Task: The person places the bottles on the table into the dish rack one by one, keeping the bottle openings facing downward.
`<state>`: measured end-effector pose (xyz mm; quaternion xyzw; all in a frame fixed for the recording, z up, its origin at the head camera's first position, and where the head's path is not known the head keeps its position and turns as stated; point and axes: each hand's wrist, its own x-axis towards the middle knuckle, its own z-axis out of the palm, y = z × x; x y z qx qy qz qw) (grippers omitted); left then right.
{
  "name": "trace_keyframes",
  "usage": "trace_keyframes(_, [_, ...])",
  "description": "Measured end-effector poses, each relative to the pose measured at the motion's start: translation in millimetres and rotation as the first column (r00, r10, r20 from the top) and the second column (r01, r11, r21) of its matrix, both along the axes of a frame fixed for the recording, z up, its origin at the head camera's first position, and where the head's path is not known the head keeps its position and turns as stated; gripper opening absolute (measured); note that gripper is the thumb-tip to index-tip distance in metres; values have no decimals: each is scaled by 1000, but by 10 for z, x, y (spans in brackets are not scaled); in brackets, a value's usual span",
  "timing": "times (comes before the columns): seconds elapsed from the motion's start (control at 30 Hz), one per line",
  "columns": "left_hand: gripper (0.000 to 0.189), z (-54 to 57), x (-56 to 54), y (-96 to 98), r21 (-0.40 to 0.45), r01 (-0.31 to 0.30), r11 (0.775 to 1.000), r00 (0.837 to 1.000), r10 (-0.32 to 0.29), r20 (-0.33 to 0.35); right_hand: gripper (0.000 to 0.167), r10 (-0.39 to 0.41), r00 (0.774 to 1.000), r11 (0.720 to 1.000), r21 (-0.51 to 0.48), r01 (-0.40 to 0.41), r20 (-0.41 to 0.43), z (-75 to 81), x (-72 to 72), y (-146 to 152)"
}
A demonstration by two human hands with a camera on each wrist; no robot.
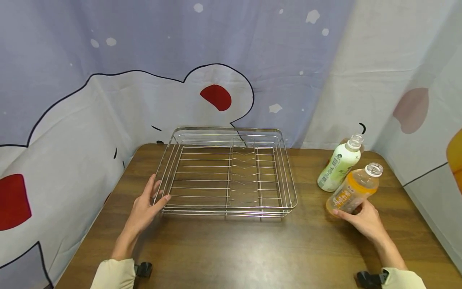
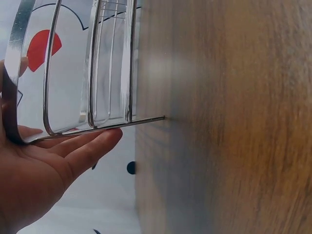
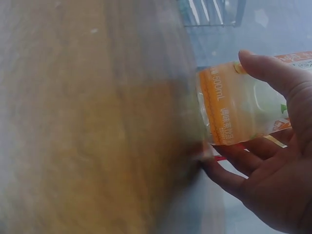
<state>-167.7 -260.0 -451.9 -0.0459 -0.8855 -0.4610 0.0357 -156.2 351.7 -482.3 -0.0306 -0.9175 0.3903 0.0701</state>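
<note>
Head view: on the table (image 1: 234, 249), the rack (image 1: 229, 180) is held by the left hand (image 1: 142, 208); to its right, the orange bottle (image 1: 350, 190), beside the green bottle (image 1: 337, 168), is grasped by the right hand (image 1: 366, 221) and should be kept upright.

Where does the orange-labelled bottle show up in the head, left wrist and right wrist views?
Head: the orange-labelled bottle is at the right, in the right hand, beside the green bottle.
Left wrist: not in it.
Right wrist: right of centre, in that hand.
Shared landmark: the wire rack, central in head, upper left in left wrist, top edge in right wrist.
</note>
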Motion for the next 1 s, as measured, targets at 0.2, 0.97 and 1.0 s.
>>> trace_keyframes(0.2, [89, 2, -1, 0, 10, 4, 1000, 1000, -4, 0, 68, 3, 1000, 1000, 8, -3, 2, 166, 57, -16])
trace_keyframes(0.97, [89, -7, -8, -14, 2, 4, 1000, 1000, -4, -11, 64, 94, 992, 992, 98, -86, -87, 712, 65, -86])
trace_keyframes(1.0, [89, -9, -9, -14, 0, 4, 1000, 1000, -4, -11, 63, 98, 991, 991, 103, -89, -92, 741, 61, -92])
